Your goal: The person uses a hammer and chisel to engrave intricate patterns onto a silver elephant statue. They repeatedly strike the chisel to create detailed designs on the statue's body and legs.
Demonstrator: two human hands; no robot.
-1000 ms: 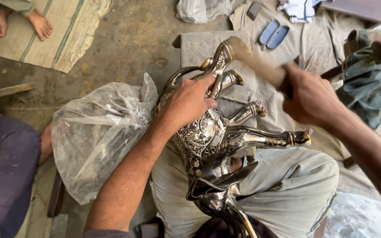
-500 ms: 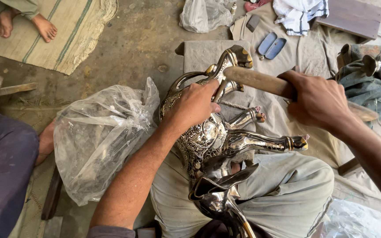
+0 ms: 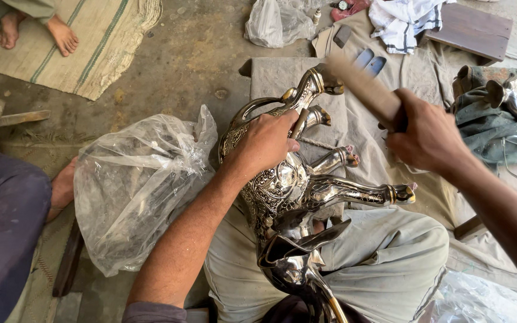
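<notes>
Bare concrete floor [image 3: 198,54] workshop, person sits low with work on lap. Woven mat [image 3: 91,42] top left with someone else's bare feet [image 3: 37,30] on it; another person's dark trouser leg [image 3: 1,239] at left edge.

Clear plastic bag [image 3: 139,185] slumps on floor just left of lap, crumpled, contents unclear.

Metal horse figure [image 3: 294,191], shiny silver with engraved body and brass hooves, lies on its side across grey-trousered knees, legs pointing right, head low near camera. Lap likely serves as a padded rest so the piece doesn't roll.

Grey cloth pad [image 3: 276,78] lies beyond the figure, more cloths and a green rag [image 3: 492,125] to the right.

Left hand [image 3: 267,143] presses down on the horse's body, fingers wrapped over it and pinching a thin rod-like tool against the metal; looks like a steadying grip.

Right hand [image 3: 429,134] is raised right of the figure, fingers closed tight round a wooden mallet [image 3: 360,87], blurred, head above the upper leg.
</notes>
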